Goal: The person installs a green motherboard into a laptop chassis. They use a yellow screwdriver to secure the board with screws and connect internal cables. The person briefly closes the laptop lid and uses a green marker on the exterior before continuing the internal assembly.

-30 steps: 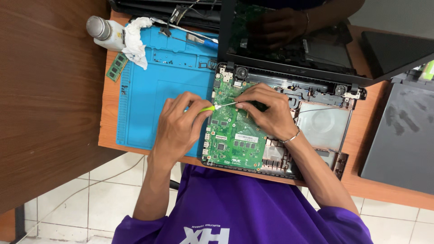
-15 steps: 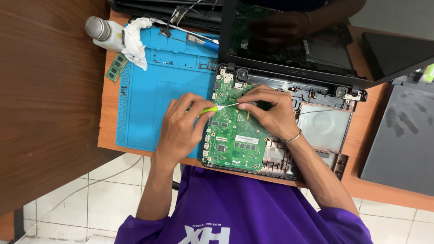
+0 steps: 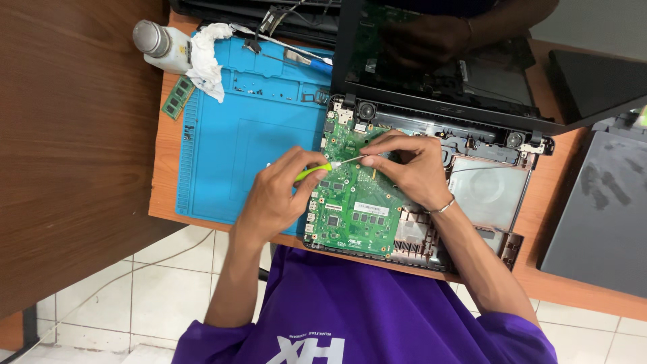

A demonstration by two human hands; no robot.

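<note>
Screwdriver (image 3: 323,168) with a green handle and a thin metal shaft sits in your left hand (image 3: 276,195), fingers wrapped tight around the handle, so that grip is closed on the tool. Your right hand (image 3: 411,168) meets it at the far end: thumb and forefinger pinch narrow at the shaft tip, other fingers curled down on the board. Whether the tip sits in a screw I can't tell, your fingers cover it. Directly under both grips is the green motherboard (image 3: 357,216), lying flat in the opened laptop base (image 3: 485,189); the tip lands on the board's upper part, near the edge by the hinge. Beyond your right hand's grip, away from you, the dark screen lid (image 3: 431,67) stands open. Outboard of the right hand is the bare grey bay of the base, and past that, well apart, a second grey laptop shell (image 3: 600,209). Below your right wrist, toward you, a copper-coloured heatsink (image 3: 414,236) sits at the board's corner. Outboard of the left grip is the blue work mat (image 3: 236,135), its edge running under your left hand. At the mat's far corner, well away from the grip: a white bottle (image 3: 158,44) with a grey cap, a crumpled white cloth (image 3: 205,57) touching it, and a green memory stick (image 3: 177,98) just beside the mat's edge. All of it rests on the wooden desk (image 3: 168,195).
</note>
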